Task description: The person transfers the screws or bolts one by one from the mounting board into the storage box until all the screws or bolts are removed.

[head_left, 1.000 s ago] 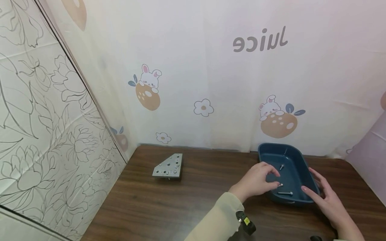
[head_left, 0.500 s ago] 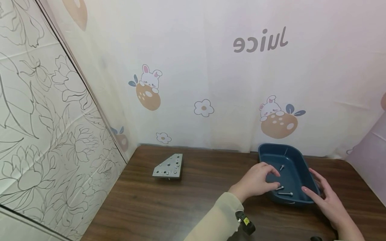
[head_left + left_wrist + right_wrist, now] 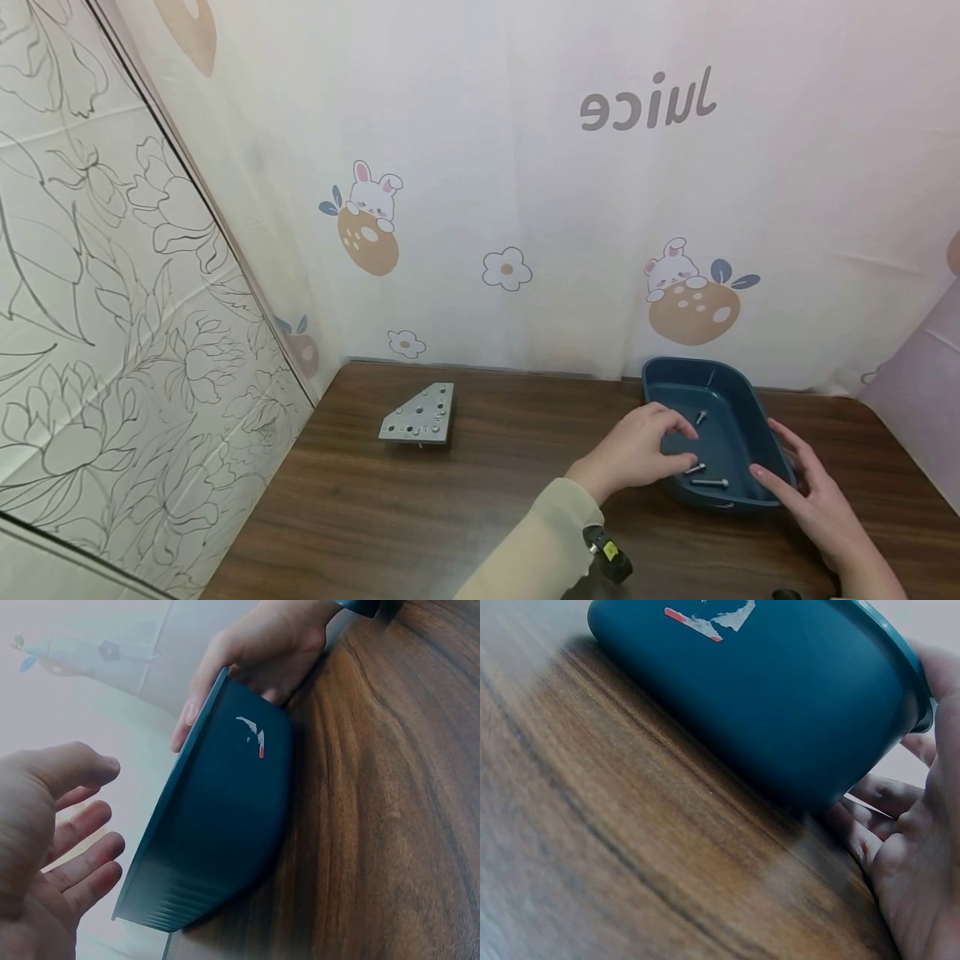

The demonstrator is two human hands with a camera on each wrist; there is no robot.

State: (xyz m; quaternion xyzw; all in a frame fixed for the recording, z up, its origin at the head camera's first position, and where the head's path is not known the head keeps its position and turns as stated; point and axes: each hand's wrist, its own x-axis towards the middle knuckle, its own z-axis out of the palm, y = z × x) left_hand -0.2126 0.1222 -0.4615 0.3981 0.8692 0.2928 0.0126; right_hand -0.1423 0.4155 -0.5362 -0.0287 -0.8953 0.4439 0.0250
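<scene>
A deep blue plastic tray [image 3: 738, 433] stands on the right of the table. In it lie three metal bolts: a short bolt [image 3: 701, 417] further back, another bolt [image 3: 697, 468] beside my left thumb tip, and a longer bolt [image 3: 709, 482] near the front wall. My left hand [image 3: 637, 446] hovers over the tray's left side, thumb and fingers apart, nothing between them; the left wrist view shows these fingers [image 3: 90, 862] bare too. My right hand [image 3: 821, 504] grips the tray's right side, thumb over the rim, fingers along the outer wall.
A grey metal plate [image 3: 420, 412] with a slanted edge, several holes and fasteners sits at the back left of the brown wooden table [image 3: 390, 517]. A printed curtain [image 3: 525, 167] hangs right behind the table. Torn sticker remains [image 3: 255, 735] mark the tray's outer wall.
A second ago the middle bolt was at my left fingertips; half a second ago it lay in the tray, let go. Both hands have kept nearly the same place.
</scene>
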